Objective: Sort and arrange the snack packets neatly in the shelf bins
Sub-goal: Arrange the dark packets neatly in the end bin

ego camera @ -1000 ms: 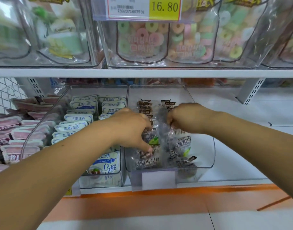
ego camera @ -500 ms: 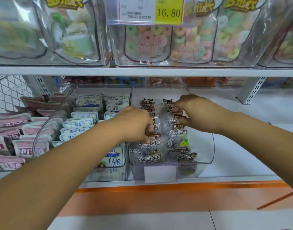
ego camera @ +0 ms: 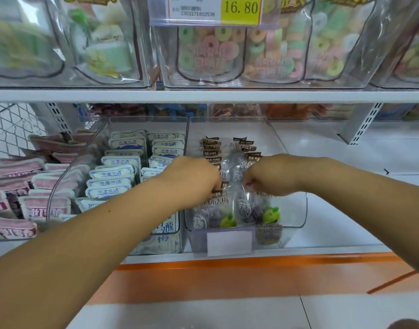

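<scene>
A clear shelf bin [ego camera: 296, 210] on the lower shelf holds several transparent plum snack packets [ego camera: 227, 214] with brown labels, standing in rows. My left hand [ego camera: 192, 180] reaches into the bin from the left, its curled fingers gripping the top of a packet near the front. My right hand [ego camera: 270, 175] is in the same bin, fingers curled down over the tops of the packets on the right row. The fingertips of both hands are hidden among the packets.
To the left stands a clear bin of white-and-blue packets [ego camera: 118, 173], then pink packets [ego camera: 35, 184] beside a wire grid. The upper shelf [ego camera: 203, 96] carries bins of ring candy bags [ego camera: 211, 48] and a 16.80 price tag [ego camera: 215, 8]. White shelf surface [ego camera: 346, 162] lies right.
My right hand came forward and down from the back of the plum packets to the front rows. My left hand stays on the front packets. The view has tilted slightly.
</scene>
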Motion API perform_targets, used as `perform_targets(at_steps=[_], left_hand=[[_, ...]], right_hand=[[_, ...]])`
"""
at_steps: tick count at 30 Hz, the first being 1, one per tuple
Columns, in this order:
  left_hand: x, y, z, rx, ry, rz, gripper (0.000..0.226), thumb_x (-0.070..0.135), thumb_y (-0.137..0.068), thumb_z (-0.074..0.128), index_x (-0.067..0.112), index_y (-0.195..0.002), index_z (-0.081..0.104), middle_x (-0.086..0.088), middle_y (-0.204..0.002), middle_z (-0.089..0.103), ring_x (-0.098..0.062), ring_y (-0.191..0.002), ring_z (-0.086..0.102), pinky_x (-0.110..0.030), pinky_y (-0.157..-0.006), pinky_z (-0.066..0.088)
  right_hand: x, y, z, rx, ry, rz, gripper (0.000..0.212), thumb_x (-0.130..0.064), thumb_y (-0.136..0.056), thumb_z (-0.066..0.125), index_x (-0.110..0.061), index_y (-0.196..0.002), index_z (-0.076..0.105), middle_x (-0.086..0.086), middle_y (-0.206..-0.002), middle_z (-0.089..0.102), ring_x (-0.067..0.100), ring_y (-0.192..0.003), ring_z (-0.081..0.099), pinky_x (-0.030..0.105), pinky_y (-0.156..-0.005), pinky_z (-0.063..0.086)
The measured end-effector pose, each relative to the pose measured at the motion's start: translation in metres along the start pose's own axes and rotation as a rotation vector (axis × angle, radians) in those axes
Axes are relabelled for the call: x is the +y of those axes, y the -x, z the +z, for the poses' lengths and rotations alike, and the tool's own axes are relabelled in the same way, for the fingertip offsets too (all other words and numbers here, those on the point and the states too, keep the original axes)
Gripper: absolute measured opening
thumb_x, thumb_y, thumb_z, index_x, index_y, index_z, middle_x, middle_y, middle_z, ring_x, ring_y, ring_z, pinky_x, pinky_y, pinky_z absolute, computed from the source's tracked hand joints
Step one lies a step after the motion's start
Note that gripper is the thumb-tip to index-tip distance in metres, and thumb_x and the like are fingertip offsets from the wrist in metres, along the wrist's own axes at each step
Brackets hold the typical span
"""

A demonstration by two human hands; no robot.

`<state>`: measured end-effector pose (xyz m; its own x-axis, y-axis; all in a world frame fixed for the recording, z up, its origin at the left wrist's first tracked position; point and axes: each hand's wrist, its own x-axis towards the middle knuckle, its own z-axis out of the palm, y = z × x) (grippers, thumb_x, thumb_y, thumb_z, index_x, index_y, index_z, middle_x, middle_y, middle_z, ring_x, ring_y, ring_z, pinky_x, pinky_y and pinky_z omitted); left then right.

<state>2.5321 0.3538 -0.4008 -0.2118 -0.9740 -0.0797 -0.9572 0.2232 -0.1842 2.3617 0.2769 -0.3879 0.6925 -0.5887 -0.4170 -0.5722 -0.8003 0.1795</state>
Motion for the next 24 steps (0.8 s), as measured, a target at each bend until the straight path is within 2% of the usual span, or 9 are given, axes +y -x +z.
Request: perform_targets(at_steps=[4,8,10,12,13,16,18,21,24], left_hand=[[0.002,-0.002,0.002,0.094,0.092,0.014,0.023,0.024,-0.089,0.065,0.034,-0.108,0.060,0.013,-0.101,0.060,-0.013,-0.095,0.055,-0.028,-0.068,0.035],[-0.001,0.019,-0.002,-0.001,0.345,0.156,0.018,0.051,-0.083,0.067,0.037,-0.095,0.068,0.021,-0.093,0.057,0.001,-0.088,0.050,-0.027,-0.082,0.039],[0.000,0.027,-0.004,-0.076,0.379,0.187,0.024,0.057,-0.085,0.061,0.039,-0.099,0.071,0.022,-0.091,0.062,0.006,-0.082,0.054,-0.025,-0.078,0.046],[0.003,0.030,-0.005,-0.136,0.385,0.213,0.029,0.057,-0.087,0.058,0.041,-0.109,0.067,0.023,-0.095,0.065,0.007,-0.082,0.057,-0.025,-0.075,0.051],[0.006,0.029,-0.005,-0.161,0.367,0.227,0.031,0.057,-0.088,0.058,0.042,-0.113,0.064,0.023,-0.099,0.066,0.007,-0.084,0.058,-0.025,-0.075,0.051],[0.010,0.026,-0.006,-0.199,0.301,0.223,0.039,0.057,-0.087,0.058,0.047,-0.124,0.050,0.026,-0.107,0.064,0.005,-0.081,0.053,-0.021,-0.067,0.044],[0.011,0.025,-0.007,-0.212,0.293,0.194,0.040,0.060,-0.088,0.055,0.049,-0.125,0.047,0.027,-0.110,0.063,0.006,-0.079,0.050,-0.021,-0.065,0.038],[0.009,0.024,-0.009,-0.233,0.241,0.182,0.035,0.053,-0.092,0.054,0.046,-0.126,0.053,0.025,-0.113,0.064,-0.002,-0.097,0.058,-0.026,-0.076,0.043],[0.008,0.023,-0.011,-0.221,0.162,0.158,0.033,0.034,-0.095,0.056,0.045,-0.125,0.057,0.020,-0.112,0.066,-0.006,-0.092,0.055,-0.025,-0.076,0.041]], right_hand=[[-0.003,-0.001,0.011,0.060,0.065,0.036,0.017,-0.019,-0.097,0.045,-0.020,-0.107,0.058,0.002,-0.096,0.062,0.022,-0.085,0.054,0.036,-0.075,0.050],[0.002,0.023,-0.002,0.296,0.066,-0.007,0.021,-0.034,-0.097,0.050,-0.027,-0.113,0.061,-0.007,-0.109,0.060,0.019,-0.103,0.058,0.032,-0.084,0.048],[0.001,0.042,-0.010,0.340,-0.077,-0.065,0.016,-0.037,-0.095,0.051,-0.031,-0.102,0.065,-0.015,-0.095,0.059,0.007,-0.092,0.058,0.024,-0.078,0.045],[-0.006,0.057,-0.011,0.138,-0.238,-0.107,0.018,-0.041,-0.095,0.052,-0.034,-0.102,0.067,-0.020,-0.092,0.063,-0.004,-0.081,0.057,0.016,-0.076,0.044],[-0.010,0.061,-0.008,0.003,-0.270,-0.116,0.022,-0.042,-0.096,0.050,-0.034,-0.108,0.065,-0.021,-0.098,0.064,-0.005,-0.086,0.057,0.016,-0.080,0.045],[-0.019,0.061,0.004,-0.234,-0.182,-0.112,0.033,-0.040,-0.100,0.040,-0.029,-0.127,0.055,-0.012,-0.121,0.061,0.010,-0.106,0.057,0.027,-0.092,0.046],[-0.021,0.057,0.005,-0.253,-0.183,-0.112,0.035,-0.035,-0.102,0.039,-0.029,-0.133,0.052,-0.009,-0.126,0.058,0.012,-0.108,0.054,0.026,-0.091,0.043],[-0.018,0.055,0.003,-0.246,-0.245,-0.102,0.034,-0.035,-0.100,0.045,-0.032,-0.132,0.054,-0.012,-0.125,0.058,0.007,-0.102,0.052,0.022,-0.089,0.042],[-0.007,0.053,-0.002,-0.191,-0.187,-0.066,0.026,-0.030,-0.102,0.041,-0.026,-0.118,0.060,-0.008,-0.106,0.061,0.012,-0.093,0.053,0.026,-0.081,0.042]])
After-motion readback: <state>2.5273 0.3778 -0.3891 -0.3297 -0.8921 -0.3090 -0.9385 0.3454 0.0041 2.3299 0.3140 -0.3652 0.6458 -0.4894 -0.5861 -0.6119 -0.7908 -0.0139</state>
